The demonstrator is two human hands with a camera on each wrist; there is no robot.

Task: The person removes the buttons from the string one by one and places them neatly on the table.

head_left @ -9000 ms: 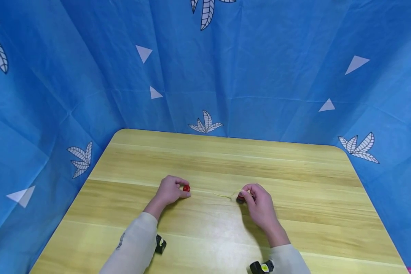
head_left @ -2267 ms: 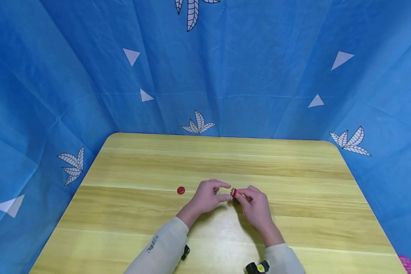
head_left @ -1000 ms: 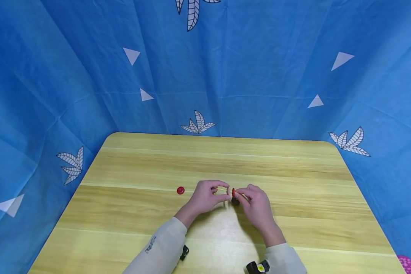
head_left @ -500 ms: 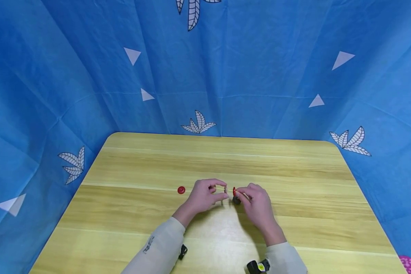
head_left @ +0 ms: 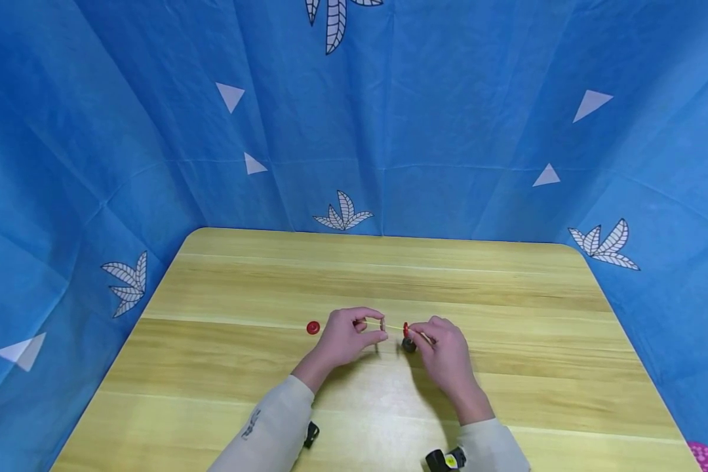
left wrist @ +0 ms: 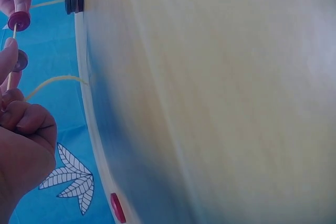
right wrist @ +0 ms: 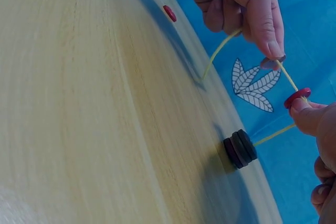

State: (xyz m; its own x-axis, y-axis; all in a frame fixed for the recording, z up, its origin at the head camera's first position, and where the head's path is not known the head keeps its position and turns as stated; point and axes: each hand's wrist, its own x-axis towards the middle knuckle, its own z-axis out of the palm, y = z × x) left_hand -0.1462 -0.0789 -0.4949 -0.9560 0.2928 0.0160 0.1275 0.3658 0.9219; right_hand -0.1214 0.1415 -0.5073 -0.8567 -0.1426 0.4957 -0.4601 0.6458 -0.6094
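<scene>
My left hand (head_left: 341,339) pinches a brownish button (head_left: 382,325) between thumb and forefinger, its other fingers curled in around a yellow cord (right wrist: 287,75). Facing it, my right hand (head_left: 446,357) pinches a red button (head_left: 406,329) by its edge. The cord runs straight between the two buttons; a loose end droops from the left hand to the tabletop in the right wrist view. From the right hand the cord leads down to a stack of dark buttons (right wrist: 240,149) at the table surface. Another red button (head_left: 313,328) lies flat, left of the left hand.
The wooden table (head_left: 259,262) has a blue leaf-printed curtain (head_left: 448,118) behind it and at its sides. Black wrist cameras (head_left: 445,460) sit at both cuffs. A pink dotted object (head_left: 705,455) shows beyond the right front edge.
Over the last two seconds my left hand has drawn the brownish button leftward along the cord, away from the red one. The right hand has stayed nearly in place.
</scene>
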